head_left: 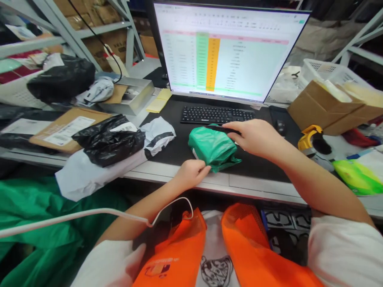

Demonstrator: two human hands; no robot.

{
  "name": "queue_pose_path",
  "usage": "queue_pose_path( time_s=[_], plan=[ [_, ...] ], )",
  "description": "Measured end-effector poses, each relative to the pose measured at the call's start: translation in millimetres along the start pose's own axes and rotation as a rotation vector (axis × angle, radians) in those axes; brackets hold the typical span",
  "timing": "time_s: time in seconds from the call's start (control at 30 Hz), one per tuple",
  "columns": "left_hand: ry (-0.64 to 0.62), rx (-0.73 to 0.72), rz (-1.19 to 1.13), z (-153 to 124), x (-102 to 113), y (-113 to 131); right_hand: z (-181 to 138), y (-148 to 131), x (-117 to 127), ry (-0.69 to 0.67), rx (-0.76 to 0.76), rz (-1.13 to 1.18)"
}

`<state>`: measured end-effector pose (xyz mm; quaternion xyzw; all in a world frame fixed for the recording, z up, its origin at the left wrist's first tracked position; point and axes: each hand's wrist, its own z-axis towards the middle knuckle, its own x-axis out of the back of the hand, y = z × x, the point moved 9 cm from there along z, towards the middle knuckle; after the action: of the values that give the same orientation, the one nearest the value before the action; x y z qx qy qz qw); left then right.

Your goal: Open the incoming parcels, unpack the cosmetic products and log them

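Observation:
A green plastic-wrapped package [213,146] lies on the black desk mat in front of the keyboard. My left hand [194,173] is closed, its fingers pinching the near left edge of the green plastic. At the package's far right corner is my right hand [250,135], closed around a thin dark tool [218,128] that reaches leftward over the top of the package. The exact kind of tool cannot be made out, and my fingers cover part of it.
Behind the package are a keyboard [217,114] and a monitor [233,52]. Wrapped parcels [110,139] crowd the left side. A yellow tape dispenser [312,139], a mouse [280,126] and a cardboard box [323,105] are on the right. A white cable [104,211] crosses my left arm.

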<state>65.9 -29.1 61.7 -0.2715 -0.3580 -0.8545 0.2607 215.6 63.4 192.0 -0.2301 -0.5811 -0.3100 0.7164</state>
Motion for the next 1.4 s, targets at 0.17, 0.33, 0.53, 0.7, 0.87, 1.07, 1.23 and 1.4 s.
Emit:
queue_pose_path(
  time_s=[0.17, 0.33, 0.53, 0.7, 0.87, 1.07, 1.23, 1.4],
  plan=[
    [0.189, -0.083, 0.059, 4, 15, -8, 49, -34, -22, -0.132, 0.105, -0.163],
    [0.188, -0.242, 0.043, 8, 3, -6, 53, -51, -34, -0.206, 0.192, -0.193],
    [0.253, -0.245, 0.053, 7, 5, -5, -73, 29, -4, -0.322, 0.13, -0.169],
    [0.116, -0.151, 0.229, 38, 17, 0, -169, 144, -26, -0.301, -0.363, -0.213],
    [-0.141, -0.102, 0.217, 59, -6, 4, -141, 112, -84, -0.218, -0.352, -0.208],
    [-0.011, -0.296, -0.07, 44, 3, 12, -44, -6, -73, 0.122, 0.227, 0.35],
    [-0.061, -0.269, 0.073, 40, 24, 9, 0, -24, -85, 0.161, 0.417, 0.478],
    [-0.183, -0.15, 0.284, 65, 22, -10, -3, -5, -83, 0.165, 0.346, 0.526]
  ],
)
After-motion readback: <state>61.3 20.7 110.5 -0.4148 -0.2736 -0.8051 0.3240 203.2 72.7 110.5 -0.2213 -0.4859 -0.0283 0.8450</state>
